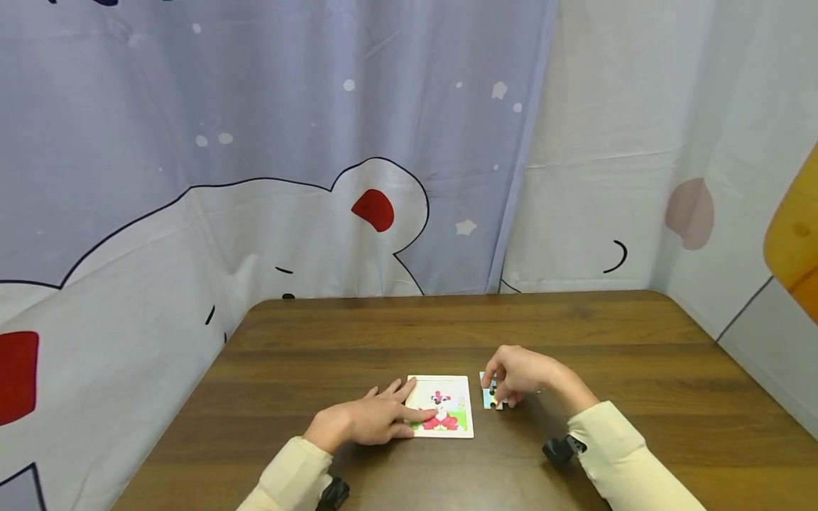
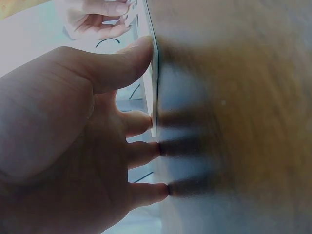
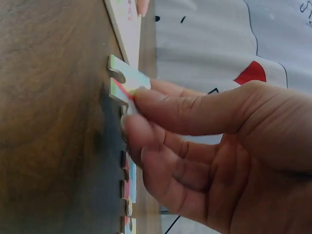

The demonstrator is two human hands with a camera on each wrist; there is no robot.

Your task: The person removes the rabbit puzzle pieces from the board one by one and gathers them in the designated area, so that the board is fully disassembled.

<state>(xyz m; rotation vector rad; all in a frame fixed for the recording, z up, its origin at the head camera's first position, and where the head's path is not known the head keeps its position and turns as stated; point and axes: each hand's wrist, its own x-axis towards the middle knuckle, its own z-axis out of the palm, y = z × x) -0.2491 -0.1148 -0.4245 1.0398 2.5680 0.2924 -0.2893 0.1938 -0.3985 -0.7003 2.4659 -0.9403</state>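
Note:
A square puzzle board (image 1: 469, 415) with a pale frame lies on the table, a pink cartoon animal pictured inside it. My left hand (image 1: 371, 419) rests at its left side with fingers spread, the index finger across the picture. Seen from the left wrist, the thumb (image 2: 122, 66) touches the board's edge (image 2: 155, 92), while two fingertips are down on the tabletop. Right of the board, my right hand (image 1: 520, 372) pinches a puzzle piece (image 3: 118, 90), pale blue with green and red marks, between thumb and fingers. Several other puzzle pieces (image 3: 126, 190) lie beneath that hand, partly hidden by it.
The brown wooden table (image 1: 358, 333) extends around the board and both hands. A patterned curtain (image 1: 287, 234) hangs along its far and left sides, and white printed cloth (image 1: 690, 270) along the right. Dark wrist devices (image 1: 562, 451) sit under both sleeves.

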